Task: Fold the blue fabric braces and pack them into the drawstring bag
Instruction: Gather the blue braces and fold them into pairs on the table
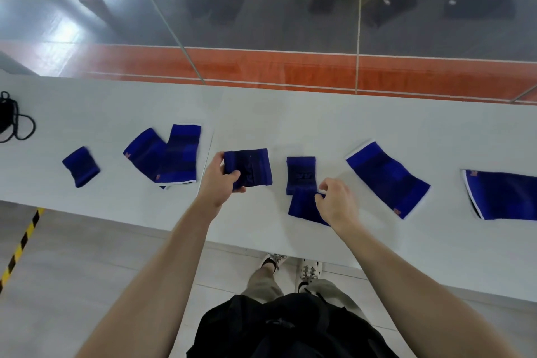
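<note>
Several blue fabric braces lie along a white table [290,119]. My left hand [220,180] grips a folded blue brace [251,168] by its left edge, a little above the table. My right hand [337,200] pinches the upper edge of another blue brace [302,208] that overlaps a small one [300,173]. Two overlapping braces [165,154] and a small folded brace [81,166] lie to the left. A long brace [388,179] and another brace [505,195] lie to the right. The black drawstring bag [8,116] sits at the far left edge.
A mirrored wall with an orange band [290,70] runs behind the table. Yellow-black floor tape [20,247] marks the floor at the left. My feet [290,267] stand at the table's near edge.
</note>
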Tool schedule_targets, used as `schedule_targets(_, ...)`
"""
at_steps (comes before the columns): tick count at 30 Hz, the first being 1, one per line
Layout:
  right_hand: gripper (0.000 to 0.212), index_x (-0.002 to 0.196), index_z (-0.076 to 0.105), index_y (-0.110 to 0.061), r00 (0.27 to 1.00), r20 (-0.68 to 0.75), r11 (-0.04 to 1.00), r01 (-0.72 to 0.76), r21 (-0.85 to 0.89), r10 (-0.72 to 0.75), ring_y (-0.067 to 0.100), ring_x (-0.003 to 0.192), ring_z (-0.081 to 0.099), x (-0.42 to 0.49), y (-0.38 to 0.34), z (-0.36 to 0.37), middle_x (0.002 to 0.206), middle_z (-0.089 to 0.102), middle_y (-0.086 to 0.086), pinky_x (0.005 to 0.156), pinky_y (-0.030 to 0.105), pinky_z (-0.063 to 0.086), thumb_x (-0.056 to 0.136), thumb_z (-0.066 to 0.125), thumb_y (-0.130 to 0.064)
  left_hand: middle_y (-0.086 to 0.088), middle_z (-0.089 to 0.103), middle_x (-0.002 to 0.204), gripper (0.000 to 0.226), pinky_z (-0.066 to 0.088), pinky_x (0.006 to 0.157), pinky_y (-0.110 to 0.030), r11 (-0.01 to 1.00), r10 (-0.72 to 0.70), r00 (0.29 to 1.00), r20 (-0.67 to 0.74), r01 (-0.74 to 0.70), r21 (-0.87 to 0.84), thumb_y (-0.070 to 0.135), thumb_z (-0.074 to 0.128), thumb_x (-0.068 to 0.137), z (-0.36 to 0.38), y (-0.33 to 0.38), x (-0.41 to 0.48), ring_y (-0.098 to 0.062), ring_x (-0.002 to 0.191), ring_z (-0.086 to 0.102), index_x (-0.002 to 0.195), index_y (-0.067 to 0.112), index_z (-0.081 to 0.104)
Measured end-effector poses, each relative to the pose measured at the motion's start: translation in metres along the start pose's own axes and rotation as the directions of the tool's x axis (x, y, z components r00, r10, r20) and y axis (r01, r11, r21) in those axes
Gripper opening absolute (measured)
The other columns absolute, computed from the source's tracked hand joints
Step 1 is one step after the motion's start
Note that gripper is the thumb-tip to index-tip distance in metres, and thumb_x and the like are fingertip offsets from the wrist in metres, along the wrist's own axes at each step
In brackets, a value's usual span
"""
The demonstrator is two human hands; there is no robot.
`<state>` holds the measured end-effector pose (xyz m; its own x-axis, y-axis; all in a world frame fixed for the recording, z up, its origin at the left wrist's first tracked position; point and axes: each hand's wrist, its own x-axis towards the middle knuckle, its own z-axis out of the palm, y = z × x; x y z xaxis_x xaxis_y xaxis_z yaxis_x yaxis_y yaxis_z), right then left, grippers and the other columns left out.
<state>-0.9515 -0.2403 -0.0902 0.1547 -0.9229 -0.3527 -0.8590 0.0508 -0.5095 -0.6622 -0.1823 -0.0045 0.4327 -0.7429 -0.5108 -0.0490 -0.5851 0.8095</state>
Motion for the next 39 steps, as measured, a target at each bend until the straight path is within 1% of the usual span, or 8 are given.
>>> schedule_targets(6,0.052,0.151,0.056,-0.012,0.994,-0.014,0.992,0.108,0.057,-0.108,0.031,0.135,0.058,0.04,-0.016,0.012,0.144,0.064,0.006,0.109,0.046,0.054,0.102,0.072,-0.018,-0.01,0.077,0.124,0.039,0.067,0.077,-0.037,1.0,-0.024,1.0,-0.008,0.023,-0.019,-0.004,0.06,0.108,-0.007,-0.01,-0.003,-0.029,0.1,0.079,0.141,0.016,0.057)
schedule_targets(11,0.087,0.171,0.025,-0.019,0.952,0.194,0.934,0.279,-0.223,-0.238,0.029,0.159,0.033,0.082,-0.036,0.019,0.172,0.036,0.005,0.123,0.048,0.038,0.098,0.074,-0.014,-0.01,0.079,0.122,0.023,0.07,0.079,-0.04,0.996,-0.048,0.998,-0.027,0.046,-0.079,0.008,0.058,0.114,-0.011,-0.014,-0.006,-0.031,0.107,0.081,0.136,0.014,0.062)
schedule_targets(15,0.047,0.139,0.058,-0.01,0.971,0.161,0.872,0.232,-0.431,-0.179,0.03,0.131,0.052,0.105,-0.037,0.028,0.141,0.058,0.012,0.107,0.043,0.047,0.095,0.072,-0.022,-0.011,0.078,0.127,0.021,0.071,0.085,-0.046,0.985,-0.076,0.997,-0.002,0.075,-0.158,0.009,0.055,0.116,-0.017,-0.015,-0.006,-0.029,0.107,0.083,0.135,0.014,0.061)
schedule_targets(18,0.024,0.12,0.068,-0.008,0.985,0.146,0.985,0.11,-0.131,-0.091,0.032,0.107,0.063,0.112,-0.047,0.007,0.126,0.065,0.014,0.086,0.041,0.051,0.102,0.068,-0.025,-0.012,0.077,0.131,0.021,0.07,0.09,-0.051,0.966,-0.102,0.995,0.018,0.104,-0.236,0.009,0.054,0.117,-0.023,-0.015,-0.001,-0.028,0.108,0.083,0.136,0.013,0.061)
schedule_targets(21,0.012,0.115,0.065,-0.013,0.997,0.081,0.967,-0.005,0.256,-0.016,0.03,0.1,0.068,0.099,-0.06,-0.026,0.109,0.071,0.006,0.08,0.039,0.051,0.106,0.064,-0.021,-0.013,0.074,0.136,0.022,0.068,0.095,-0.055,0.938,-0.12,0.992,0.033,0.124,-0.323,0.011,0.054,0.117,-0.027,-0.012,0.008,-0.031,0.114,0.081,0.137,0.015,0.063)
schedule_targets(27,0.023,0.127,0.073,-0.015,0.961,0.274,0.509,-0.217,0.833,-0.039,0.028,0.113,0.078,0.052,-0.095,-0.062,0.12,0.082,0.007,0.103,0.047,0.062,0.106,0.065,-0.006,-0.012,0.074,0.139,0.027,0.067,0.098,-0.058,0.925,-0.101,0.987,0.123,0.138,-0.355,0.014,0.051,0.119,-0.017,0.009,0.03,-0.033,0.121,0.078,0.142,0.022,0.064)
schedule_targets(30,0.026,0.128,0.074,-0.013,0.947,0.31,0.43,-0.244,0.869,-0.09,0.028,0.114,0.078,0.041,-0.114,-0.062,0.122,0.082,0.009,0.101,0.044,0.063,0.106,0.065,-0.003,-0.012,0.078,0.136,0.029,0.067,0.096,-0.058,0.936,-0.073,0.971,0.23,0.147,-0.32,0.017,0.051,0.119,-0.004,0.025,0.036,-0.035,0.121,0.078,0.143,0.024,0.065)
schedule_targets(39,0.014,0.116,0.073,-0.016,0.992,0.084,0.7,-0.128,0.703,0.097,0.025,0.104,0.077,0.038,-0.141,-0.049,0.109,0.08,0.004,0.088,0.04,0.065,0.103,0.07,-0.012,-0.01,0.081,0.128,0.04,0.069,0.088,-0.056,0.958,-0.018,0.946,0.324,0.109,-0.265,0.042,0.046,0.117,0.011,0.054,0.045,-0.034,0.115,0.08,0.136,0.018,0.073)
